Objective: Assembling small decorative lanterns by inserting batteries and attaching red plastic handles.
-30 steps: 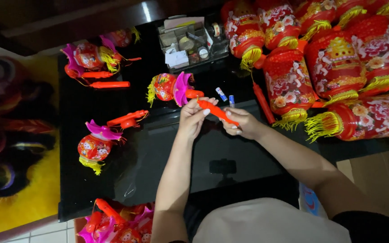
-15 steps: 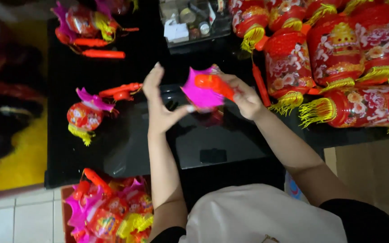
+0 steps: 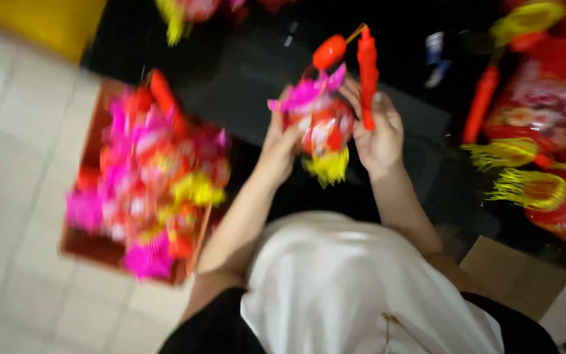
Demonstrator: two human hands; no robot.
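Both my hands hold one small toy lantern (image 3: 319, 124) above my lap. It is red with pink petals on top and a yellow tassel below. My left hand (image 3: 278, 147) cups its left side. My right hand (image 3: 380, 134) grips its red stick handle (image 3: 367, 72), which stands upright, with a red bulb at the top left. The picture is blurred by motion.
A brown cardboard box (image 3: 83, 246) full of pink, red and yellow lanterns sits on the tiled floor at my left. A black table (image 3: 230, 72) lies ahead. Larger red lanterns with yellow tassels (image 3: 545, 131) lie at the right. Another cardboard box (image 3: 512, 272) is at lower right.
The view has swung down and left toward the box. The lantern has come off the table and closer to me, and my left hand has closed on its side.
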